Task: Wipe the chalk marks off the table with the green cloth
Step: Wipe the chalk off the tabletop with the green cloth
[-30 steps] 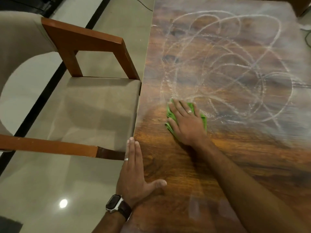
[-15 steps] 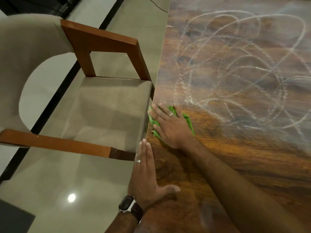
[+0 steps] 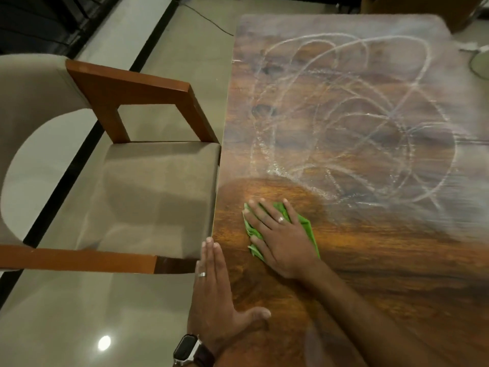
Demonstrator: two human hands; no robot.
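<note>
Green cloth (image 3: 307,225): lay near table's (image 3: 397,260) left edge, pinned flat beneath right hand (image 3: 280,234), fingers spread. Left hand (image 3: 214,295): flat, fingers extended together, resting on that edge, grasping nothing. Chalk marks (image 3: 357,123): covered the surface beyond.

Both forearms are bare, with no sleeves in sight. The left hand (image 3: 214,295) wears a plain silver band ring (image 3: 202,274) on one finger, and just behind it on the wrist sits a smartwatch (image 3: 186,349) with a dark rectangular face, a silvery case and a dark brown strap. The right hand (image 3: 280,234) carries a silver ring (image 3: 281,220) too.
</note>
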